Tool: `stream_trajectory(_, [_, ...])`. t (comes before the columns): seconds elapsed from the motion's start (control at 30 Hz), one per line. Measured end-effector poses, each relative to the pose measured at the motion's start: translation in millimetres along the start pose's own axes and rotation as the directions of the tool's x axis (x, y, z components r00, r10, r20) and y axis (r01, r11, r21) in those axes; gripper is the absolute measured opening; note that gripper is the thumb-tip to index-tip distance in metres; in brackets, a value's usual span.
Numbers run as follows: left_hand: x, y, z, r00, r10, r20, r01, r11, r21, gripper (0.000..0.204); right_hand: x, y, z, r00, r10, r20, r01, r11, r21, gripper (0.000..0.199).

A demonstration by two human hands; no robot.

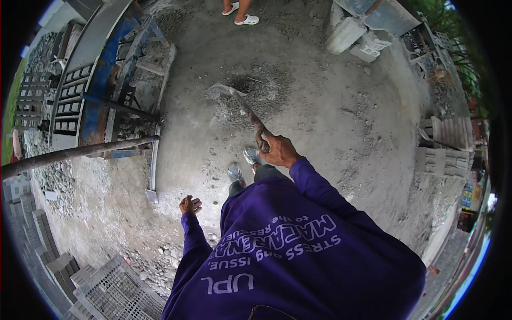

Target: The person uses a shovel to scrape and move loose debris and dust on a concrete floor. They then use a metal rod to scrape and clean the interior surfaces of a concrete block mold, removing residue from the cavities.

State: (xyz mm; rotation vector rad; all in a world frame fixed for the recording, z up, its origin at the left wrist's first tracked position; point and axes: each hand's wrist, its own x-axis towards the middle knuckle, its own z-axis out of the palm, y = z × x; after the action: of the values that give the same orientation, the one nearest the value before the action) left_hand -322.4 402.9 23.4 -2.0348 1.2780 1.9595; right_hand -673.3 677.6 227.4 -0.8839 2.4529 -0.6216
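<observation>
My right hand [281, 151] is closed round the top of the worn handle of a shovel [250, 114], in front of my body. The shovel's dusty grey blade points away from me and lies at a patch of loose grey mix [269, 85] on the concrete ground. Low on the left, my left hand [190, 205] hangs with its fingers loosely apart and nothing in it. Both of my dusty shoes [234, 172] stand on the ground between the two hands.
A blue metal block-making frame [101, 101] with a long pole [80, 153] stands at left. Concrete blocks [448, 161] are stacked at right, others at lower left near a plastic crate [120, 293]. Broken blocks [368, 47] lie far right. A person in white clogs [246, 20] stands ahead.
</observation>
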Motion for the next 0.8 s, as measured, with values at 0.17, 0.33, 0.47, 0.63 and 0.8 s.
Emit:
stream_trajectory(0.17, [21, 24, 34, 0.999, 0.022, 0.045, -0.023, 0.999, 0.022, 0.038, -7, 13, 6, 0.999, -0.036, 0.005, 0.036, 0.998, 0.047, 0.041])
stream_trajectory(0.33, [-17, 31, 103, 0.972, 0.030, 0.235, -0.040, 0.998, 0.039, 0.044, -12, 19, 4, 0.996, -0.052, 0.074, 0.048, 0.998, 0.044, 0.038])
stream_trajectory(0.47, [-31, 40, 174, 0.929, 0.006, 0.369, -0.052, 0.992, 0.114, 0.051, -18, 32, 5, 0.996, -0.082, 0.042, 0.077, 0.991, 0.106, 0.038])
stream_trajectory(0.63, [-88, 60, 323, 0.824, -0.107, 0.557, 0.080, 0.994, 0.072, 0.075, -31, 89, -16, 0.988, -0.154, 0.019, 0.152, 0.985, 0.082, 0.042])
stream_trajectory(0.8, [-125, 66, 444, 0.727, 0.229, 0.647, 0.095, 0.900, -0.426, 0.072, -77, 91, -108, 0.838, -0.371, -0.401, 0.395, 0.918, -0.025, 0.034])
